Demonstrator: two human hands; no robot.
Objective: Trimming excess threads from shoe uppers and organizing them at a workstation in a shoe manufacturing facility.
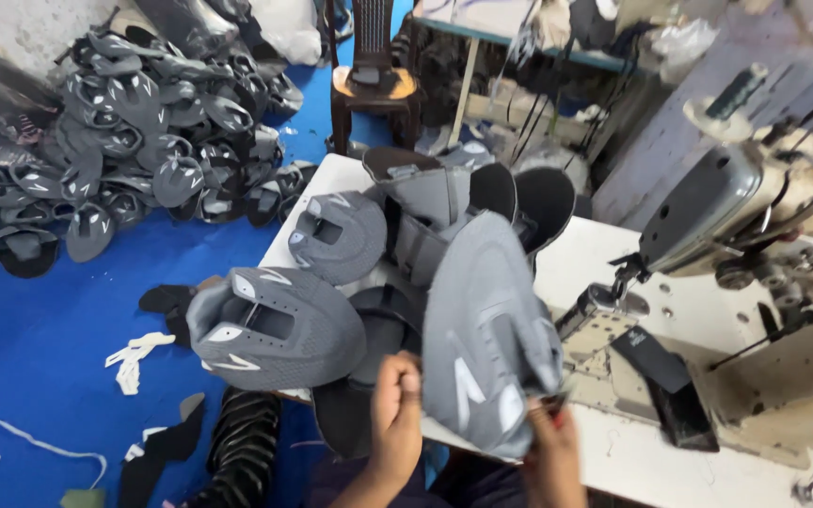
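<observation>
Heap of dark grey shoe uppers point(134, 122) on the blue floor point(39, 348) at far left, flat curved pieces with pale markings, piled loose, no bin around them. White scrap strips point(134, 362) and black offcuts point(167, 442) lie on the floor below the heap. Next right, edge of the white worktop point(689, 320) carries a loose stack of grey mesh uppers point(275, 325), knit texture, tongue slots cut out, white arrow-like patches; black foam-like pieces sit under and behind them. Left hand point(395, 414) at the bottom centre, fingers curled closed on the lower edge of the stack, exact piece gripped hard to tell. Held grey upper point(491, 339) stands raised above the worktop front edge, between both hands, domed, fine mesh with a white stripe. Right hand point(549, 456) below it, fingers pinched onto its lower corner; hand blurred and partly cut off by the frame. Black flat piece point(661, 372) lies on the machine bed. Cream industrial sewing machine point(764, 235) at right, grey head cover, needle area just beside the held upper. Wooden chair point(374, 80) stands at the top, partly cut off.
</observation>
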